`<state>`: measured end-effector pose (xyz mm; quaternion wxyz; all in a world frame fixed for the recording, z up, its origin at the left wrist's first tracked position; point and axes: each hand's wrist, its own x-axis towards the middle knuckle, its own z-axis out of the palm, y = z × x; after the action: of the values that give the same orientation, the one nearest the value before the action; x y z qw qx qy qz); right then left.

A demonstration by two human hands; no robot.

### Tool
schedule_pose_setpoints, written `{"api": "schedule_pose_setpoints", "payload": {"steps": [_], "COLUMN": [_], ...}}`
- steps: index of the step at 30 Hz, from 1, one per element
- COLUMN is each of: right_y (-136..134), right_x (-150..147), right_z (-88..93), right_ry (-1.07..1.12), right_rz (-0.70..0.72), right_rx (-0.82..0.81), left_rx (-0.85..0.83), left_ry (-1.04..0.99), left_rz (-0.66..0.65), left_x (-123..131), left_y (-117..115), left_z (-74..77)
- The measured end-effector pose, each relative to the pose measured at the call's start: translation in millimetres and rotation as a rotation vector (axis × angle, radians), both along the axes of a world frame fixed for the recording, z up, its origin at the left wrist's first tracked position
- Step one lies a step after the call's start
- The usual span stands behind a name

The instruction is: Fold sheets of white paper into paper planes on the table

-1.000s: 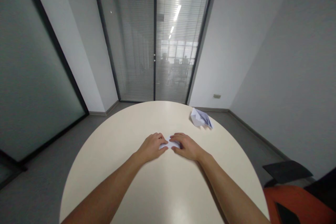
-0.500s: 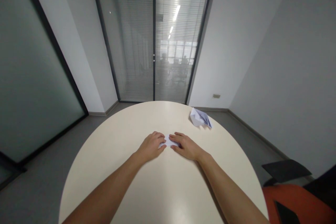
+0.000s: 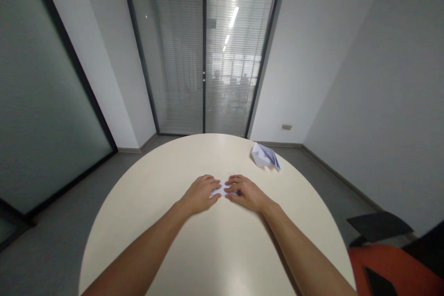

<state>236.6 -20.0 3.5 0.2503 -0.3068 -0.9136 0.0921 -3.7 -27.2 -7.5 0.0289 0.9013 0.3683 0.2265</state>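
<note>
A small white piece of paper [image 3: 222,188] lies flat on the round cream table [image 3: 215,249], partly covered by my fingers. From the left, my left hand [image 3: 201,193] rests on the paper's left part, its fingers spread, the thumb on the near side. My right hand [image 3: 247,193] touches the right part with its fingers apart and slightly bent. Neither hand is closed round the paper. Beyond my right hand, near the table's far right edge, sits a folded, creased white paper [image 3: 265,156].
An orange chair [image 3: 388,268] with black armrests stands at the lower right, beside the table. Past the far edge is a glass partition with blinds [image 3: 229,101]. A frosted glass panel [image 3: 52,101] is at the left.
The fingers of my right hand have spread a little and shifted slightly on the paper. My left hand has moved barely. The folded paper at the far right is unmoved.
</note>
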Motion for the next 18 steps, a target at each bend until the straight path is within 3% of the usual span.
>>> {"api": "schedule_pose_setpoints", "payload": {"steps": [18], "right_y": [-1.7], "right_x": [7.8], "right_z": [7.4], "right_ry": [-0.033], "right_rz": [-0.146], "right_rx": [-0.070], "left_rx": [0.014], "left_ry": [0.040], "left_rz": [0.153], "left_x": [-4.4], "left_y": [4.2], "left_z": [-2.1]}}
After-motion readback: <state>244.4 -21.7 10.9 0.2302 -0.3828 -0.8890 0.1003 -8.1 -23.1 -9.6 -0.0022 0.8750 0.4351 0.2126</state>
